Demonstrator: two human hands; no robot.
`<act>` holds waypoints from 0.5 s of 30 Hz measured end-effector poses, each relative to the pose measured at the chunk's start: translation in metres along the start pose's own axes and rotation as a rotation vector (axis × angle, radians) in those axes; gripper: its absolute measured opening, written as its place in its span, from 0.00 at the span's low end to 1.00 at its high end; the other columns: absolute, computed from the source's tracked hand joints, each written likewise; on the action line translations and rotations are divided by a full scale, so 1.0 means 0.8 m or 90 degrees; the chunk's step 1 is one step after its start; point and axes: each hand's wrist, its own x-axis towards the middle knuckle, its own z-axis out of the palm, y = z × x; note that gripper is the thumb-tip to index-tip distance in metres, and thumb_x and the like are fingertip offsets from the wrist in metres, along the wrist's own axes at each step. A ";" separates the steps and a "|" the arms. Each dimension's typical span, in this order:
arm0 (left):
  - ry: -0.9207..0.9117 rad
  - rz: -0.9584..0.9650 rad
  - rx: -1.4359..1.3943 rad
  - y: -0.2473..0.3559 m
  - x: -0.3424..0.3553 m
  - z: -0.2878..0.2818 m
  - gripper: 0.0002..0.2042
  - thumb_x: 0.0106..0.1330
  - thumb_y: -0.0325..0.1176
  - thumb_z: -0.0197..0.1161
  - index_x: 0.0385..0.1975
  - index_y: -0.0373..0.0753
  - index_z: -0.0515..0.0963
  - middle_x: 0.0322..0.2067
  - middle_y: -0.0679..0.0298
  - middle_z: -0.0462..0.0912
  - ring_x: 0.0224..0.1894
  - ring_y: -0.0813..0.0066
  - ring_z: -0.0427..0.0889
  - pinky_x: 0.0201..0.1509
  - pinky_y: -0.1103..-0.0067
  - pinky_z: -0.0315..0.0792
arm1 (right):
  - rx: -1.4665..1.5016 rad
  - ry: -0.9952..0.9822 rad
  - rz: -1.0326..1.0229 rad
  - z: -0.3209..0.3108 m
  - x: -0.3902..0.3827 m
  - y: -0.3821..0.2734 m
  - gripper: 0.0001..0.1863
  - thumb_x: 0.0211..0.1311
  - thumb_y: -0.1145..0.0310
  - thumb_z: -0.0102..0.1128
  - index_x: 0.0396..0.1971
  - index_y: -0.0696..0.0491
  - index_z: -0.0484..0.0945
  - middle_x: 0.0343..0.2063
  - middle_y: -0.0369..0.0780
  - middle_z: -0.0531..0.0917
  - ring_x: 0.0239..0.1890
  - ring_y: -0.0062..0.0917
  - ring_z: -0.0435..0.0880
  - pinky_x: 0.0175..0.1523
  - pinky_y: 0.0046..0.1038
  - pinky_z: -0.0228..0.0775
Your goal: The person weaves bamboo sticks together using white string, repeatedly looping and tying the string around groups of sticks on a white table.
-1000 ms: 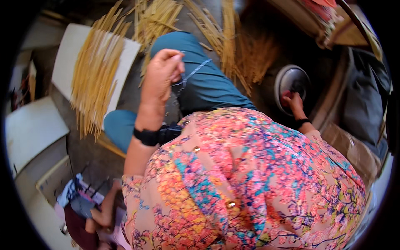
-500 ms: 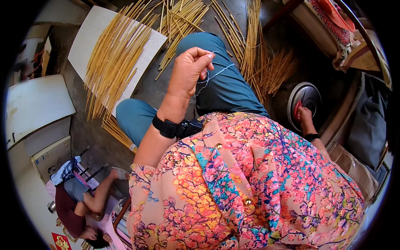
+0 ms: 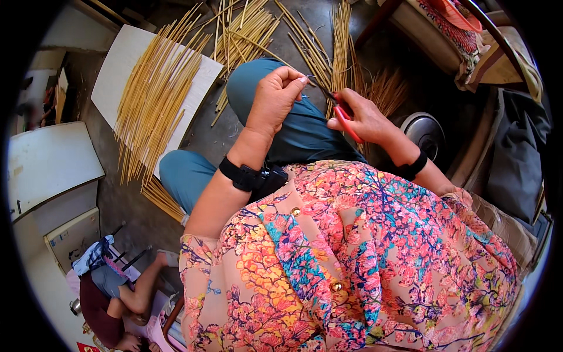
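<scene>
My left hand (image 3: 275,100) is raised over my teal-trousered leg (image 3: 311,138), thumb and fingers pinched on a thin pale string (image 3: 311,76); most of the string is too small to follow. Just to its right, my right hand (image 3: 366,120) grips red-handled scissors (image 3: 346,120), their dark blades pointing up toward the string by my left fingertips. Whether the blades touch it I cannot tell. Beyond both hands, long straw-coloured sticks (image 3: 246,26) lie in loose bundles on the floor, and more (image 3: 152,100) are spread over a white board (image 3: 108,76).
A round metal lid (image 3: 422,132) is at my right, beside a padded seat (image 3: 437,56) and grey cloth (image 3: 516,164). A white cabinet top (image 3: 53,158) stands at the left. Another person (image 3: 105,308) in a maroon top and shorts is at the lower left.
My right hand has come from beside the metal lid up and left to near my left hand, bringing the red scissors. My left hand stays pinched on the string.
</scene>
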 end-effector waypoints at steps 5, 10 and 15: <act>0.008 0.007 0.031 -0.006 0.005 0.003 0.03 0.63 0.30 0.59 0.29 0.38 0.75 0.17 0.73 0.72 0.15 0.91 0.63 0.16 0.91 0.54 | -0.087 0.042 -0.029 0.011 0.009 -0.010 0.36 0.43 0.39 0.67 0.37 0.59 0.72 0.28 0.47 0.78 0.31 0.38 0.79 0.36 0.33 0.70; 0.023 0.025 0.038 -0.008 0.006 0.002 0.02 0.62 0.28 0.58 0.29 0.38 0.74 0.17 0.75 0.70 0.16 0.92 0.62 0.16 0.91 0.53 | -0.152 0.113 -0.076 0.015 0.010 -0.018 0.33 0.43 0.40 0.67 0.32 0.57 0.73 0.22 0.45 0.78 0.27 0.41 0.79 0.31 0.34 0.70; 0.001 -0.008 -0.033 -0.001 0.002 -0.006 0.02 0.62 0.28 0.59 0.29 0.39 0.75 0.17 0.75 0.70 0.16 0.92 0.62 0.16 0.92 0.52 | -0.131 0.147 -0.087 0.028 0.013 -0.006 0.27 0.45 0.44 0.68 0.25 0.56 0.74 0.18 0.43 0.77 0.23 0.34 0.79 0.28 0.30 0.69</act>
